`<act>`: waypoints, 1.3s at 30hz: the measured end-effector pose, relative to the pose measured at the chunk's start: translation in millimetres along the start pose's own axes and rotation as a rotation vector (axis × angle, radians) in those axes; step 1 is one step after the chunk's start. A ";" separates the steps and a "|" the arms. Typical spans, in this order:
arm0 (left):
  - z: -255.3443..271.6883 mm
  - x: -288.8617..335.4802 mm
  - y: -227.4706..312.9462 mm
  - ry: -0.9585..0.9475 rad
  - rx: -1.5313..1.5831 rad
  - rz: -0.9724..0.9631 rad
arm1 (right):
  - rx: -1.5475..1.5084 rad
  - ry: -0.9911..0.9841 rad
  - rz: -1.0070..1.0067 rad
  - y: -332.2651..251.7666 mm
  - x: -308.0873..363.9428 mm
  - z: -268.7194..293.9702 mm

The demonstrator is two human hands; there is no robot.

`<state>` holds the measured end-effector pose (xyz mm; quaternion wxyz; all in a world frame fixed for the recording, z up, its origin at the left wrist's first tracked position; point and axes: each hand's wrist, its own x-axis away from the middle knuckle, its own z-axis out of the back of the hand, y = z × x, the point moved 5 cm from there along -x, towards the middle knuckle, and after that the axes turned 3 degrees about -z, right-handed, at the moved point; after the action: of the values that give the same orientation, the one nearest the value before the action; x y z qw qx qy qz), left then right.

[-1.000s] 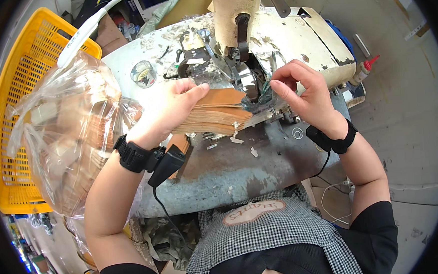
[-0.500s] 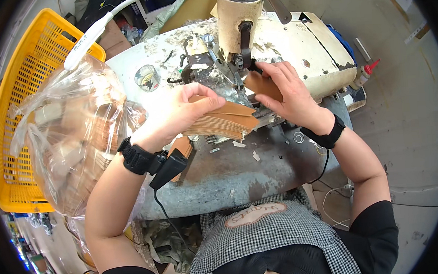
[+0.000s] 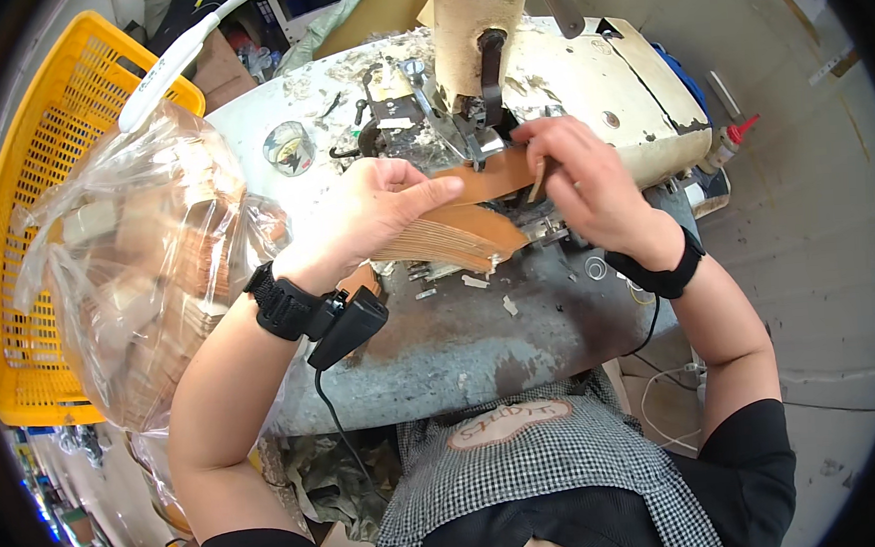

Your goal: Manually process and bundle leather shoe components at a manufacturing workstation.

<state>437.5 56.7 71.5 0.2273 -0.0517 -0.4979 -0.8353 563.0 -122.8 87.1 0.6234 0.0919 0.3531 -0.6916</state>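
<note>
My left hand (image 3: 369, 213) is closed around a fanned stack of tan leather-like pieces (image 3: 461, 240). Its thumb presses on one flat tan piece (image 3: 502, 176), which stands apart above the stack and reaches right, just below the machine's foot (image 3: 477, 156). At that piece's right end is my right hand (image 3: 597, 178), fingers bent and pinched on the edge of a tan piece (image 3: 540, 179). Whether this is the same piece or a second one I cannot tell. Part of the stack is hidden under my left palm.
A cream machine head (image 3: 480, 35) rises over the scrap-strewn work surface (image 3: 334, 385). Left stands a yellow crate (image 3: 38, 383) with a clear bag (image 3: 156, 251) of tan pieces. A glass (image 3: 290, 148) sits behind my left hand; a red-tipped bottle (image 3: 727, 143) is far right.
My right hand has turned and its fingers have curled in at the piece's edge. A tan piece now spans from my left thumb to the right fingers, separated from the stack.
</note>
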 end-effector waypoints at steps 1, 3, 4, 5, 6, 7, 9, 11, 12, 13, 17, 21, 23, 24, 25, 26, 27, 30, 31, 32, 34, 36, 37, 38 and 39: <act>-4.6 2.8 5.9 -0.061 0.048 -0.012 | 0.004 0.002 -0.006 0.2 -0.1 -5.1; -7.5 2.6 2.6 -0.110 0.153 -0.095 | 0.044 -0.029 -0.030 5.4 1.5 -14.8; -7.3 4.2 1.3 -0.146 0.261 -0.170 | 0.033 -0.029 -0.041 11.9 2.5 -17.1; -6.2 6.1 -2.3 -0.148 0.262 -0.166 | 0.030 -0.030 -0.044 13.5 5.0 -19.0; -4.5 7.8 -6.2 -0.138 0.326 -0.144 | -0.005 0.050 -0.077 16.2 7.1 -16.4; -2.1 8.7 -10.0 -0.127 0.390 -0.122 | -0.040 0.130 -0.108 19.3 9.1 -14.4; 3.9 8.0 -14.7 -0.112 0.377 -0.089 | -0.141 0.184 -0.167 23.3 11.8 -10.2; 9.0 9.0 -19.2 -0.085 0.368 -0.051 | -0.120 0.257 -0.063 6.7 3.2 1.5; 11.1 8.2 -20.4 -0.050 0.297 -0.028 | -0.091 0.151 -0.081 2.1 1.5 4.0; 11.7 6.7 -18.8 -0.019 0.224 -0.011 | -0.089 0.152 -0.079 5.0 4.8 5.3; 6.7 -2.2 -10.8 0.119 -0.025 0.002 | -0.068 0.083 -0.017 10.7 3.3 -8.8; -2.8 3.7 -6.6 -0.073 0.182 -0.082 | 0.033 0.060 0.109 9.6 2.3 -11.9; 0.1 5.5 -14.7 -0.113 0.292 -0.104 | 0.031 0.065 -0.002 19.6 6.2 -9.9; 2.8 5.2 -20.7 -0.118 0.378 -0.090 | -0.024 0.117 0.005 18.7 6.6 -7.5; 4.5 4.9 -23.2 -0.124 0.464 -0.077 | -0.024 0.116 0.005 17.1 6.9 -8.0; 5.7 4.1 -23.1 -0.123 0.465 -0.076 | -0.085 0.156 -0.044 17.6 7.6 -6.4; 8.7 3.3 -23.1 -0.085 0.400 -0.044 | -0.146 0.196 -0.093 18.7 7.7 -4.5; 5.9 -1.7 -15.0 -0.018 0.204 0.023 | -0.096 0.035 -0.033 14.7 2.1 -4.1; 4.7 -3.2 -12.5 0.005 0.072 0.055 | -0.127 0.006 0.029 10.3 0.9 -5.4; 3.6 -1.7 -10.4 0.003 0.072 0.053 | -0.125 0.007 0.028 11.0 0.4 -6.3; -3.2 3.0 -2.7 -0.085 0.228 -0.059 | -0.050 -0.026 0.022 15.5 0.3 -12.5; -0.1 1.7 -13.0 -0.088 0.267 -0.090 | -0.052 -0.021 -0.017 18.0 1.9 -9.6; 3.1 1.1 -17.5 -0.091 0.307 -0.121 | -0.052 -0.021 -0.019 18.6 3.9 -7.0; 6.5 1.1 -21.3 -0.092 0.307 -0.120 | -0.119 0.018 -0.080 21.8 6.2 -2.8; 8.7 1.1 -25.7 -0.113 0.406 -0.085 | -0.186 0.057 -0.141 24.2 7.9 0.2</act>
<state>424.3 74.1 55.5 0.1694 -0.0308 -0.6697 -0.7224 583.8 -128.5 73.7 0.5688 0.0283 0.4388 -0.6951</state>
